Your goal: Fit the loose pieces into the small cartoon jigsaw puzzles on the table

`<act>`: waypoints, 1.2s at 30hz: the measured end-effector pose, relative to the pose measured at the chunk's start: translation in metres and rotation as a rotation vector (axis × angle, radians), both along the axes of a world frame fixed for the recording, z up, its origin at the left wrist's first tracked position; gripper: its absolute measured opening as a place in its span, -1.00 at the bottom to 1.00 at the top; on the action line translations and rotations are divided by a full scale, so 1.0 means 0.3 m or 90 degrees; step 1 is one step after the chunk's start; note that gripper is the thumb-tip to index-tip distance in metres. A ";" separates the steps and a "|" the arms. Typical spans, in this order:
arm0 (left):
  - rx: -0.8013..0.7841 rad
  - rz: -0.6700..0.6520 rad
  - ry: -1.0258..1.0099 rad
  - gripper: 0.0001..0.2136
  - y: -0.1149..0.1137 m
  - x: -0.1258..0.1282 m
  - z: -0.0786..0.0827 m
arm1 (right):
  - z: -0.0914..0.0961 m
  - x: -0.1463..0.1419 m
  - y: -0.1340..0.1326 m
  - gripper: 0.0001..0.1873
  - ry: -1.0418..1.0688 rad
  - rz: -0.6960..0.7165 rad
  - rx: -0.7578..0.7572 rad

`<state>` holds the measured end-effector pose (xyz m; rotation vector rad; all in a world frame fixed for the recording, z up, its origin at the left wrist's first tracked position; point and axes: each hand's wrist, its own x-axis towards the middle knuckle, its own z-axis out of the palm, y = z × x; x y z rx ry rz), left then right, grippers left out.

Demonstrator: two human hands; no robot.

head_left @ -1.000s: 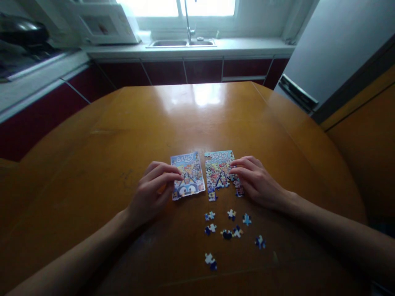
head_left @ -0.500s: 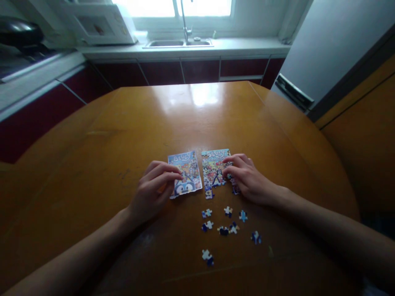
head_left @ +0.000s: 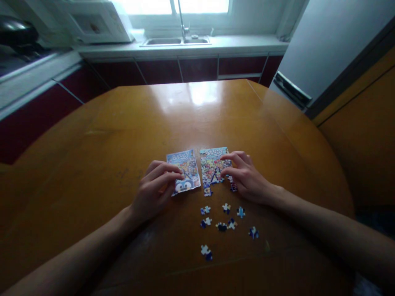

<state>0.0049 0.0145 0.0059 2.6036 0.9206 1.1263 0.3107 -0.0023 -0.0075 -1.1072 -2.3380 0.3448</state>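
A small printed picture sheet (head_left: 185, 186) with a blue cartoon dog lies on the table. My left hand (head_left: 154, 185) is over its left edge, fingers loosely bent and apart, fingertips over the print. Just to its right is a partly assembled jigsaw puzzle (head_left: 210, 164) with a matching picture and a gap along its lower side. My right hand (head_left: 247, 174) rests at the puzzle's right edge with fingers spread and curved, hiding part of it. Nearer to me lie several loose puzzle pieces, among them a light blue piece (head_left: 241, 212) and a white and dark blue pair (head_left: 206, 252).
The wooden table (head_left: 129, 119) fills most of the view. Beyond it are a counter with a sink (head_left: 163, 41), a faucet (head_left: 184, 31) and a white microwave (head_left: 95, 24). A refrigerator (head_left: 324, 45) stands at the right, a dark pan (head_left: 17, 33) at the far left.
The view has shifted slightly, so everything appears a little higher and further left. Both hands stay in nearly the same places over the sheet and puzzle.
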 end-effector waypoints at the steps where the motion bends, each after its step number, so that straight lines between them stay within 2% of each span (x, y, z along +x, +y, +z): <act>1: 0.001 0.000 -0.003 -0.82 -0.002 0.002 0.000 | -0.002 -0.006 -0.001 -0.71 -0.015 0.003 0.000; 4: -0.003 -0.010 -0.007 -0.81 -0.006 0.005 0.000 | -0.004 -0.014 -0.001 -0.71 -0.019 0.006 0.000; 6: -0.009 -0.017 -0.007 -0.80 -0.007 0.007 -0.002 | -0.003 -0.011 0.000 -0.72 0.029 -0.007 0.008; 10: -0.004 -0.021 -0.010 -0.80 -0.007 0.012 -0.006 | -0.002 0.007 0.012 -0.76 0.153 -0.095 0.039; 22: -0.009 -0.033 0.005 -0.79 -0.009 0.026 0.002 | -0.007 0.093 0.099 -0.75 0.274 -0.255 0.067; 33: -0.006 -0.020 0.033 -0.80 -0.020 0.015 0.010 | 0.039 0.096 0.056 -0.77 0.302 -0.267 0.073; 36: -0.015 -0.020 0.036 -0.79 -0.050 0.024 0.016 | 0.047 0.094 0.043 -0.77 0.306 -0.269 0.084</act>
